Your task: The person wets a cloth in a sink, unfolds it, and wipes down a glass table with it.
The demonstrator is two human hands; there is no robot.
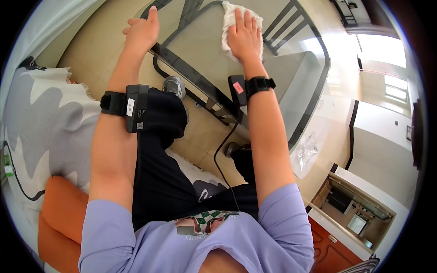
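Note:
Under my right hand [246,40] a white cloth [231,44] lies on the glass table [200,50]. The fingers of that hand are stretched out and a little apart, with the palm flat on the cloth. My left hand [142,32] is near the table's dark rim at the left, its fingers apart and nothing in it. Whether it touches the rim I cannot tell. Each forearm carries a black device on a strap, the left one [137,108] and the right one [237,90].
Dark chair slats [287,22] show behind and through the glass. A clear plastic wrapper [307,152] lies to the right of the table. A black cable [216,157] hangs from the right device. At the left are a grey and white cover [59,109] and an orange cushion [61,223].

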